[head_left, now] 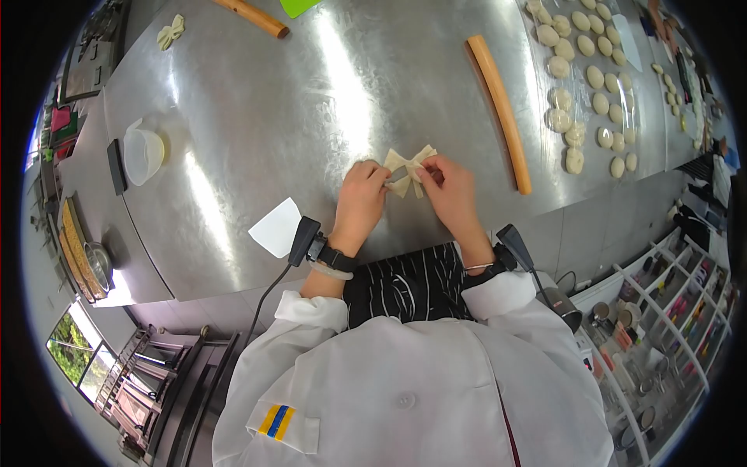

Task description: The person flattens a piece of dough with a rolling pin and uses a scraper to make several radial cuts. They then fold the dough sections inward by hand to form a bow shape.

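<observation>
A dough bow [408, 167] sits near the front edge of the tabletop [311, 101], pinched between the left hand [362, 191] and the right hand [450, 187]. Just right of the hands, a rolling pin [502, 109] lies pointing away from the person. Beyond it, further right, rows of dough balls [591, 78] cover the far right part of the tabletop. A flat scraper [276, 227] rests at the front edge beside the left wrist. Well to the left stands a cup [144, 154]. At the far left corner lies a second bow [170, 31], with a second rolling pin [253, 15] to its right.
</observation>
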`<state>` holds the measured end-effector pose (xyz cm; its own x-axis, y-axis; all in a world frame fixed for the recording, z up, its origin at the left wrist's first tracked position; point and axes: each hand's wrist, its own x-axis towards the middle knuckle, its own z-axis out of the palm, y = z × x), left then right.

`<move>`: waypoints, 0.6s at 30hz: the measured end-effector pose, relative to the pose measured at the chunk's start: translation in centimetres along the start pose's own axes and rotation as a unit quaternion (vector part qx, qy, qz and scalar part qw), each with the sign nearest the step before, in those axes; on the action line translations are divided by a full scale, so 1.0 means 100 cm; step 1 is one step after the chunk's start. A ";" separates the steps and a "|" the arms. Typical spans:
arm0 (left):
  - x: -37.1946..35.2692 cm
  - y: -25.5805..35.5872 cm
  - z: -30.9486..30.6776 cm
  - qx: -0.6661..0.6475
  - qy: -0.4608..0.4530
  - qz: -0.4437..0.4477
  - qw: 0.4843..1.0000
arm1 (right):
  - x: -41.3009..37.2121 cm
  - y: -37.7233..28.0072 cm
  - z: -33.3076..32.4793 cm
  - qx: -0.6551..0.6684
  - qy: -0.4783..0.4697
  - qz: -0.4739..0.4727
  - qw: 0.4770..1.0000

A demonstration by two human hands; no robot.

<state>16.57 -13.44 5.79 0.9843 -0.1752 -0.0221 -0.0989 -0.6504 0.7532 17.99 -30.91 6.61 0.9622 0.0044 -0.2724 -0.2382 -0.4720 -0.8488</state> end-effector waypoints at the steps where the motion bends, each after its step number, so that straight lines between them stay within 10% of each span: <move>1: 0.000 -0.003 0.002 0.000 0.001 0.000 1.000 | 0.000 0.001 0.000 0.000 0.000 -0.001 1.000; 18: -0.006 0.006 0.009 0.047 -0.009 0.003 0.999 | -0.001 0.000 0.000 -0.008 -0.005 -0.005 1.000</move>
<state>15.84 -14.38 5.70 0.9810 -0.1915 -0.0304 -0.1184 -0.7158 0.6882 17.86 -30.87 6.68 0.9631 0.0178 -0.2684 -0.2263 -0.4859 -0.8442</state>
